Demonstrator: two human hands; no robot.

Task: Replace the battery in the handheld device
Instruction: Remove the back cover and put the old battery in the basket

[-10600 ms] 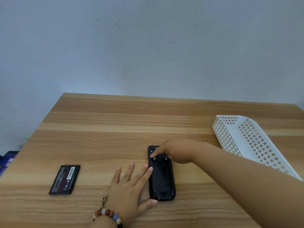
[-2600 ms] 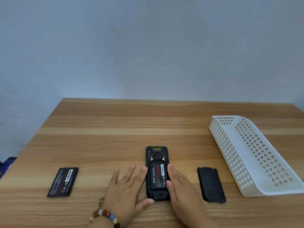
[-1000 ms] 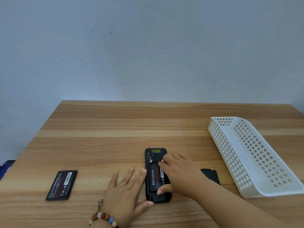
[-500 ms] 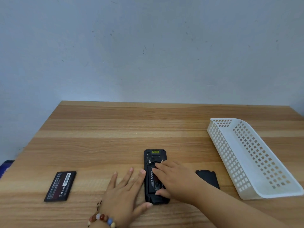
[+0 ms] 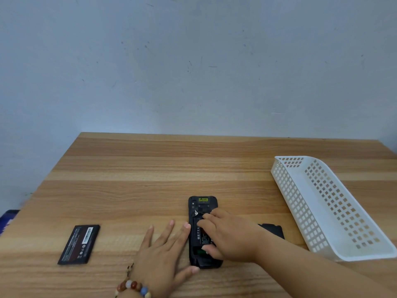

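Nearest the camera, a wrist with a beaded bracelet leads to the left hand, which lies flat and spread on the wooden worktop, gripping nothing. Its fingertips and thumb touch the left edge of a black handheld device. The device lies face down, long axis pointing away from the person, with its back cover off. A small yellow label sits near its far end, and a metal latch shows just below that.

In the open bay sits a black battery with red and white print. The right hand reaches in from the right and rests over it, fingers curled on the battery's far end and thumb at its near end, a loose grip pinching the battery lengthwise.

Just right of that hand, the black back cover lies flat, partly hidden by the forearm. A spare battery lies well to the left. Farther right stands a white perforated plastic basket. A pale blue wall rises behind.
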